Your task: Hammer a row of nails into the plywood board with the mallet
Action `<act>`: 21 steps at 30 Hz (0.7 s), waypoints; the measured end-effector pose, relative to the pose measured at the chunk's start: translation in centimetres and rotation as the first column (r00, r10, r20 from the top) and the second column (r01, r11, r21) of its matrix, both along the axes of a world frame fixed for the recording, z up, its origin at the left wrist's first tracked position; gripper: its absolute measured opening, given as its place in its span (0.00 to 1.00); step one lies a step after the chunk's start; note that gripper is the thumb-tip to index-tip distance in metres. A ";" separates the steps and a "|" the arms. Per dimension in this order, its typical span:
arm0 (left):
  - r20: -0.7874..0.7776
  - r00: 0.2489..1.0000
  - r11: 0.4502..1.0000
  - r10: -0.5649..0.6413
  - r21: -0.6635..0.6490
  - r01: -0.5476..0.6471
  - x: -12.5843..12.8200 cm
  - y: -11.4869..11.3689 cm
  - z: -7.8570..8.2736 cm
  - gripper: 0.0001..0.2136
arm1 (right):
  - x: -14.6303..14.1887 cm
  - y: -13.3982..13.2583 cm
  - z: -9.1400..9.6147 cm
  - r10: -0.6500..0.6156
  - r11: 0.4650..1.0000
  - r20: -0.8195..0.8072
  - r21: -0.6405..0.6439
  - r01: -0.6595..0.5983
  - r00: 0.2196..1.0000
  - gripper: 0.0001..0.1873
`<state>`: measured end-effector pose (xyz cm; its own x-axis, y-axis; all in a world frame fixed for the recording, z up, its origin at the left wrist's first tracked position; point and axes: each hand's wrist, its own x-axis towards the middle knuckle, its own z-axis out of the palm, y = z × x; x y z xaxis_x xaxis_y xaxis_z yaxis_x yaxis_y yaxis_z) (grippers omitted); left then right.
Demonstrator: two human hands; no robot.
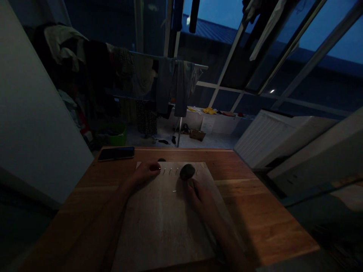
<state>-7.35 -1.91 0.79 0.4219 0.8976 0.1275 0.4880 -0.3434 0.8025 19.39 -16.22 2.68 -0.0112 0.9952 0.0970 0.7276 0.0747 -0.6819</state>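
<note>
Tub (121, 136), green: dark contents (109, 132), unclear; right hand (202, 199) grips mallet (187, 172).

A board (159, 223) lies on the surface (266, 219), with a phone (116, 153) at the far left corner. Nails (170, 170) stand in a row along the board's far edge, a loose nail (174, 191) lying nearer. Behind the surface stands a clothes rack (200, 66).

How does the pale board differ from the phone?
The board is pale; the phone is dark. The board is much larger than the phone. The left hand and right hand reach over the board, while the phone lies apart, near the far left corner of the table. Both lie flat.
</note>
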 end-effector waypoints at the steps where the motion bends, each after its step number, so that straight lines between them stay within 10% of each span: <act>1: 0.002 1.000 1.000 0.007 0.008 -0.007 0.0 -0.1 0.0 0.08 | -0.8 0.5 0.3 0.017 1.000 -0.007 0.009 -0.017 1.000 0.24; 11: -0.014 1.000 1.000 -0.001 0.018 0.001 0.0 -0.5 0.4 0.07 | -6.8 3.9 2.9 0.089 0.994 0.058 0.066 -0.093 0.994 0.19; 21: 0.123 0.991 0.997 -0.060 0.048 0.055 0.1 -0.3 0.2 0.07 | -8.3 3.3 1.5 0.126 0.992 0.117 0.011 -0.128 0.985 0.19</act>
<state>-7.20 -2.20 0.95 0.4509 0.8648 0.2210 0.3640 -0.4042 0.8391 11.08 -12.95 4.19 -0.1499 0.9830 0.1065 0.7852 0.1838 -0.5914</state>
